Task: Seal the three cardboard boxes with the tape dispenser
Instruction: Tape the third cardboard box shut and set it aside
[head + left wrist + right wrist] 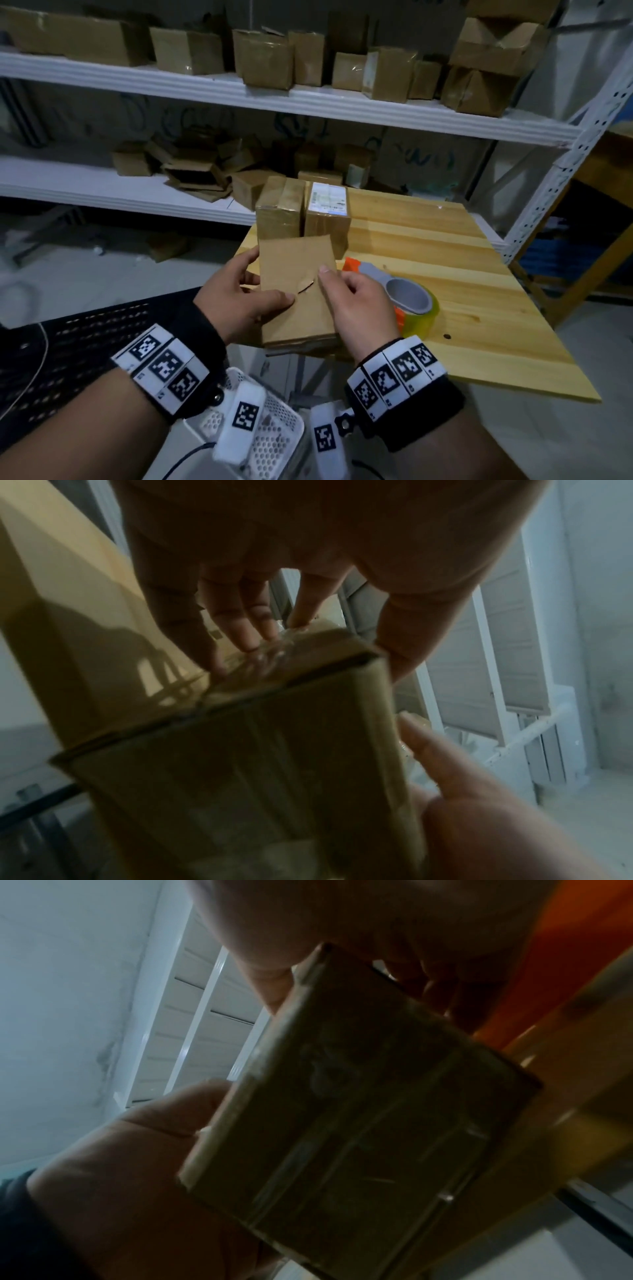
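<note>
Here, both hands on one small cardboard box (297, 291) held at the near-left corner of the wooden desk (462, 274). Left hand (239, 294) wrapped round the box's left side, thumb laid across its top face, fingers curled behind the far edge: a closed grip on the box. Right hand (359, 305) clasping the right side, thumb tip pressed on the top face just beside a small curved tear in the cardboard, fingers hidden behind the box. From the left wrist view, fingertips (246, 639) touching a crinkled strip of clear tape on the box end, with an opened seam at that edge. From the right wrist view, clear tape bands running lengthwise over the box (369, 1096), orange blur behind. Just right of the held box, lying flat on the desk: the tape dispenser (407, 294), orange and grey, loaded with a yellowish clear roll, partly behind the right hand. Beyond the held box, two more boxes standing side by side, touching: a taped box (279, 209) on the left, a labelled box (328, 212) with a white sticker on the right. Behind the desk, white shelves (205, 89) crowded with many cardboard boxes. Below the wrists, a white perforated basket (274, 428).
</note>
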{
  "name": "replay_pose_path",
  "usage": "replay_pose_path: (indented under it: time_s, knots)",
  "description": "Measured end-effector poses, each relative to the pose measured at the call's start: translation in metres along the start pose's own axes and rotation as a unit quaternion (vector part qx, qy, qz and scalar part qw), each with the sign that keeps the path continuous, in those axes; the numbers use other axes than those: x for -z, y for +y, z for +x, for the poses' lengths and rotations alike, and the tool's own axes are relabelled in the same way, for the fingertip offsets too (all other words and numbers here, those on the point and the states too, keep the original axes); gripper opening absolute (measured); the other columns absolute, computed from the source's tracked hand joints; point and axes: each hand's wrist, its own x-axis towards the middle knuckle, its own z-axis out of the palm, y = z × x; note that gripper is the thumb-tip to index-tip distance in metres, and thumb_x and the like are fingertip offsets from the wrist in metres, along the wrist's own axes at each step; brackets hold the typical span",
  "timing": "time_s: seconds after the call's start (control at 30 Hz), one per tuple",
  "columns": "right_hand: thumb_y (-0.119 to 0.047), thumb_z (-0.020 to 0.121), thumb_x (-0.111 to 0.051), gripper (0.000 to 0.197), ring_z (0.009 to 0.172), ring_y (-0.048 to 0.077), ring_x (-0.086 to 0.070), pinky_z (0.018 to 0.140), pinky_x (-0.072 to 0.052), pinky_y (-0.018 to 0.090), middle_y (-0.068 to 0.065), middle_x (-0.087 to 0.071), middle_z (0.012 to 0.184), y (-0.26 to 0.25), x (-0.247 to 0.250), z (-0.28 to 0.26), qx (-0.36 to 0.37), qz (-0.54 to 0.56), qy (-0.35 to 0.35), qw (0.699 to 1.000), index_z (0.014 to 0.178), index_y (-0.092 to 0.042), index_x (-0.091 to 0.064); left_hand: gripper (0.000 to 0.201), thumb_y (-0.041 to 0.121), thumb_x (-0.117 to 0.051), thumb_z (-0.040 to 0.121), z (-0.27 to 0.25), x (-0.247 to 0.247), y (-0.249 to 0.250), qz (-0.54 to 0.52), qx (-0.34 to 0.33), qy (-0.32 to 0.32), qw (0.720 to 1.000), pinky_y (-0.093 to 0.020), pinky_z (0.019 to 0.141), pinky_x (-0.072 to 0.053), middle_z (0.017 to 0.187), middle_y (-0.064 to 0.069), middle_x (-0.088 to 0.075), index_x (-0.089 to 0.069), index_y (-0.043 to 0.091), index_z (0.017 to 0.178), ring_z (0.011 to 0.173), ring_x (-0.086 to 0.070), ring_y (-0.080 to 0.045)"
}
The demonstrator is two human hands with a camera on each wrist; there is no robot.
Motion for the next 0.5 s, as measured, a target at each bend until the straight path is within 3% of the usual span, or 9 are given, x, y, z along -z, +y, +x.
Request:
replay_pose_path:
  time_s: [0.07, 0.17, 0.23, 0.33, 0.5]
  knots:
    - [-0.058, 0.092, -0.068, 0.041, 0.077, 0.019, -0.075, 0.076, -0.064, 0.044, 0.003, -0.078, 0.087, 0.002, -0.007, 0.005, -0.025, 0.012, 0.003, 1.0, 0.091, -0.017, -0.073, 0.1, 0.03, -0.095, 0.056, 0.002, -0.001, -0.004, 0.021, -0.02, 0.005, 1.0, -0.034, 0.072, -0.057, 0.109, -0.007, -0.061, -0.047, 0.031, 0.144, 0.092, -0.067, -0.023]
    - [-0.061, 0.084, -0.075, 0.042, 0.083, 0.01, -0.073, 0.071, -0.062, 0.032, -0.008, -0.074, 0.095, 0.003, -0.013, 0.011, -0.048, 0.02, 0.007, 0.999, 0.101, -0.025, -0.063, 0.113, 0.033, -0.1, 0.049, 0.005, 0.0, -0.005, 0.028, -0.035, -0.022, 0.999, -0.028, 0.069, -0.059, 0.108, -0.004, -0.061, -0.043, 0.027, 0.147, 0.079, -0.069, -0.013]
    - [-0.058, 0.085, -0.077, 0.045, 0.084, 0.01, -0.072, 0.069, -0.06, 0.03, -0.007, -0.073, 0.099, 0.002, -0.014, 0.015, -0.056, 0.006, 0.004, 0.998, 0.108, -0.022, -0.061, 0.112, 0.029, -0.094, 0.052, 0.009, 0.002, -0.003, 0.032, -0.038, -0.039, 0.998, -0.021, 0.063, -0.057, 0.112, -0.005, -0.061, -0.04, 0.022, 0.15, 0.076, -0.07, -0.01]
    - [-0.054, 0.087, -0.076, 0.037, 0.087, 0.016, -0.073, 0.08, -0.063, 0.042, -0.004, -0.074, 0.1, 0.004, -0.016, 0.024, -0.067, -0.009, -0.004, 0.998, 0.105, -0.025, -0.061, 0.105, 0.031, -0.088, 0.054, 0.013, 0.004, -0.005, 0.044, -0.042, -0.049, 0.997, -0.017, 0.06, -0.055, 0.113, -0.004, -0.06, -0.042, 0.023, 0.148, 0.073, -0.07, -0.005]
    - [-0.046, 0.094, -0.07, 0.026, 0.09, 0.024, -0.071, 0.087, -0.061, 0.049, 0.001, -0.072, 0.1, 0.003, -0.018, 0.033, -0.079, -0.026, -0.026, 0.996, 0.102, -0.022, -0.062, 0.119, 0.062, -0.094, 0.042, 0.016, 0.008, -0.013, 0.075, -0.04, -0.028, 0.996, -0.023, 0.067, -0.059, 0.113, 0.002, -0.063, -0.047, 0.028, 0.146, 0.082, -0.072, -0.013]
